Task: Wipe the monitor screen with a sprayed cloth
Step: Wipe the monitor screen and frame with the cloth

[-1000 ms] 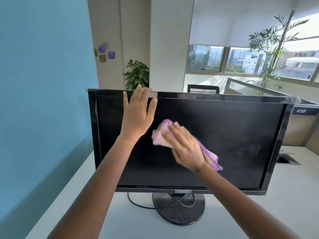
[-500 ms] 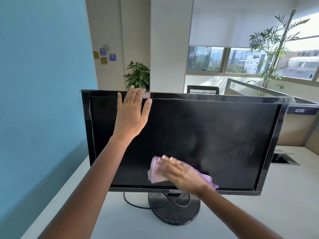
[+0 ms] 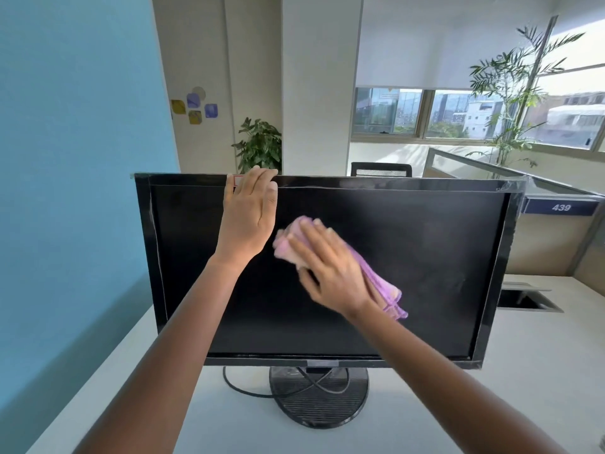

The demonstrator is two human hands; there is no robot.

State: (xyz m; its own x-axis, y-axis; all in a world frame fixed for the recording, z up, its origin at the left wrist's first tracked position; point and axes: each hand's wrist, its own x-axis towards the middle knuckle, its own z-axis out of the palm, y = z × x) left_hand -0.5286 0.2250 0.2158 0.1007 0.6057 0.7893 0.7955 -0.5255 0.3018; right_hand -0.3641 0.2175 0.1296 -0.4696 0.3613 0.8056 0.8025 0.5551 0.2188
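A black monitor (image 3: 425, 244) with a dark screen stands on a round base on the white desk. My left hand (image 3: 247, 217) lies flat against the upper left of the screen, fingertips hooked over the top bezel. My right hand (image 3: 330, 267) presses a folded pink-purple cloth (image 3: 383, 285) against the screen just left of centre, in its upper half. The cloth sticks out above my fingers and trails down to the right of my wrist.
The round stand (image 3: 319, 396) and a black cable (image 3: 242, 389) sit under the monitor on the white desk (image 3: 540, 371). A blue wall (image 3: 72, 191) runs along the left. A recessed cable box (image 3: 527, 298) lies at the right, behind a partition marked 439.
My right hand swept the cloth down to the lower edge of the screen, then back up to the upper middle. My left hand stayed at the top bezel.
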